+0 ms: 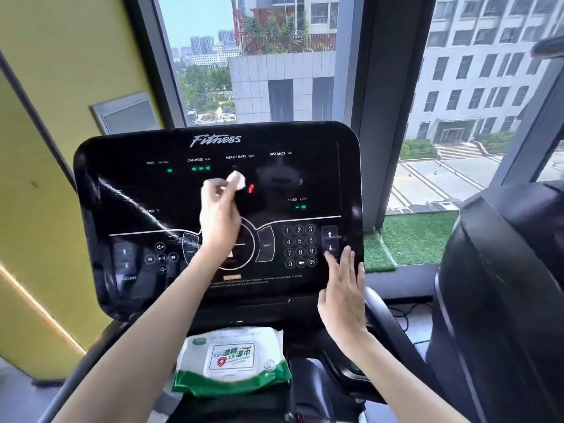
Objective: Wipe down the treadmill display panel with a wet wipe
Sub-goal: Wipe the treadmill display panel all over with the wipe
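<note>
Glossy black treadmill display panel (122,190) w/ a white "Fitness" logo fills the ctr of the view, tilted back, in front of a big window (274,71). Green LED readouts (200,168) are lit under the TIME, CALORIES and HEART RATE labels and by SPEED. A small red mark (251,188) glows just right of the wipe.

Small crumpled white wet wipe (237,181) sits against the upper-middle of the panel, just below the HEART RATE label. It's pinched betw. thumb and fingertips of the left hand (218,215), fingers curled in, wrist over the round ctr dial (244,245).

Right hand (343,296) lies at the panel's btm right corner, fingers straight and nearly together. Its tips touch the surface just below the down-arrow of the grey up/down arrow buttons (330,241), palm over the lower edge. White number keypad (299,246) is just left of those buttons, in plain view.

Pale diagonal streak (137,206) runs across the panel's left part; smear or glare, can't tell.

Green-and-white soft pack of wet wipes (232,361) rests just below the panel, label up, betw. the two forearms.

Yellow wall (61,71) at left. Strip of green artificial turf (418,236) lies by the window at right, w/ a dark neighbouring machine (503,300) in front of it.
</note>
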`<state>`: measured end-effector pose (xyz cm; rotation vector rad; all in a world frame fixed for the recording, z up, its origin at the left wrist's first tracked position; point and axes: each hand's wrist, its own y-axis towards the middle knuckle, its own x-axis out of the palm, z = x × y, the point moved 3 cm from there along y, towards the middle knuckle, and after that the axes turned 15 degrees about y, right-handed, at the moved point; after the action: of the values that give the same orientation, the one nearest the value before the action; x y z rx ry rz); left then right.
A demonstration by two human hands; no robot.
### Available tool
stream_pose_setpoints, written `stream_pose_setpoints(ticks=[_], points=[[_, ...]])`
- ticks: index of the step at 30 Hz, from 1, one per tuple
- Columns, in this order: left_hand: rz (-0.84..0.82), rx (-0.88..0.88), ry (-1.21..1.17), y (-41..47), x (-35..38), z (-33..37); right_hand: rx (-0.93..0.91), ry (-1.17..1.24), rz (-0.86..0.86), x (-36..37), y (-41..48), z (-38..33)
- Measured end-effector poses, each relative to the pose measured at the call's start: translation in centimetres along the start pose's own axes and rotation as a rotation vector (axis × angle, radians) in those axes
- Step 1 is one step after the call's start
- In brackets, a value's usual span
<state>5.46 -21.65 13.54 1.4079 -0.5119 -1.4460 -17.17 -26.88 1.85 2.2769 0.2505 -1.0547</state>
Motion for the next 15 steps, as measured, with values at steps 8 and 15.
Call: stream_pose_setpoints(ticks=[8, 15], points=[[-0.266, 0.644, 0.155, -3.5, 0.5, 2.4, -0.001, 0.046, 0.028, 0.7, -0.1, -0.1], [0.062, -0.093, 0.046, 2.8, -0.1, 0.3, -0.023, 0.036, 0.032, 0.9, -0.1, 0.2]])
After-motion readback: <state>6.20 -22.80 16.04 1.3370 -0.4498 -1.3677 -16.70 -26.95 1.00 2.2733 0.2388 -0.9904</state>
